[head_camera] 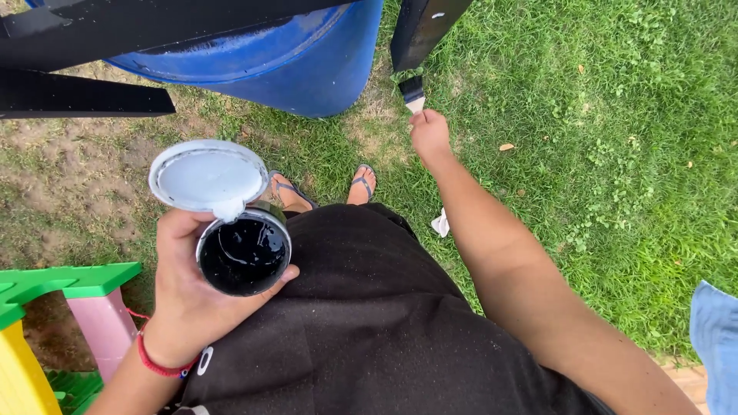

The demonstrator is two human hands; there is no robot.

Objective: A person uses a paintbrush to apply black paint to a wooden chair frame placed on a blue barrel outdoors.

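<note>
A person stands on a lawn, seen from above over a black apron-like garment [369, 307] filling the lower centre of the frame. At lower left, the left hand [188, 296], a red cord bracelet [157, 363] at its wrist, is wrapped around a small round tin of glossy black paint [244, 255], its grip closed on the tin's wall; a white hinged lid [207, 175] stands open just above the rim. Further up, right of centre, the right hand [429, 134] is clamped on the handle of a small paintbrush with pale bristles [413, 94]. The brush's long axis points up the frame, away from the body, its tip just below a black-painted board [423, 27] at the top edge. The tin lies well down and left of the brush, so the right hand is the nearer to the board. Two sandalled feet [327, 188] show on the grass [600, 154] between the hands. A blue plastic barrel [307, 61] sits at upper left beneath more black boards [84, 100]; a green, pink and yellow plastic toy table [69, 307] occupies the lower left corner.
</note>
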